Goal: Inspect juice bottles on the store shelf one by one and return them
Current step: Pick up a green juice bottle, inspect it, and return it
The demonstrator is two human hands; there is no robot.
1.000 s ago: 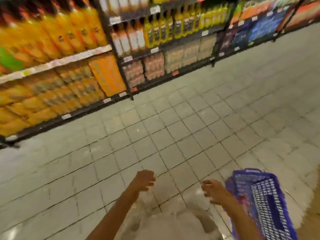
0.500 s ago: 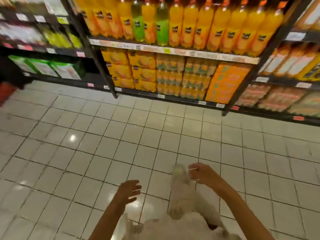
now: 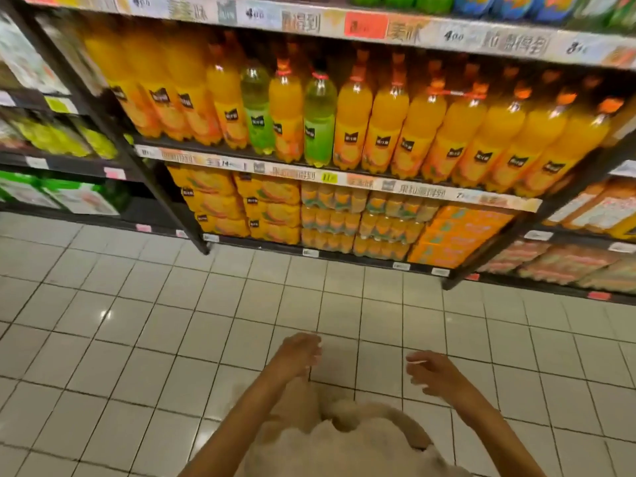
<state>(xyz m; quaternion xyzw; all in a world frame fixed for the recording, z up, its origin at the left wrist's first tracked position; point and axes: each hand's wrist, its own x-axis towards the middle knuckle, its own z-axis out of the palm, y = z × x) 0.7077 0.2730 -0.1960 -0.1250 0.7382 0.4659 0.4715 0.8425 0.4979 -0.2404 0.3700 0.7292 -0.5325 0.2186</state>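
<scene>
left hand (image 3: 298, 352): mine, low and near, out over the floor. Fingers loosely curled, nothing in it. Free because no bottle is picked yet.
right hand (image 3: 434, 370): same height, a little right of the left one and apart from it. Fingers relaxed, half spread, holding nothing. Both hands are up front, I judge ready for a two-handed lift, since the bottles look large.
clothing: pale beige fabric (image 3: 347, 442) bunched below my forearms at the near edge. Just what I'm wearing, not in play.
floor: glossy white square-tiled floor (image 3: 172, 321) between me and the rack. I'm well short of the shelf, neither hand near it.
task items: row of tall clear plastic bottles of orange juice with orange caps (image 3: 413, 132), upright on the middle shelf, far centre to far right, packed shoulder to shoulder with labels facing out.
odd ones: two green-drink bottles of the same shape (image 3: 320, 125) stand among the orange ones, left of centre.
shelf edge: strip of paper price tags (image 3: 327, 177) along the front lip under the row.
below: shrink-wrapped orange multipacks and orange cartons (image 3: 272, 208) stacked on the bottom shelf, heavy stock kept low.
frame: black metal shelving upright (image 3: 172, 201) splits this bay from the green-pack bay at far left.
status: my read is nothing inspected yet; next is step in and take one bottle from the front row.
</scene>
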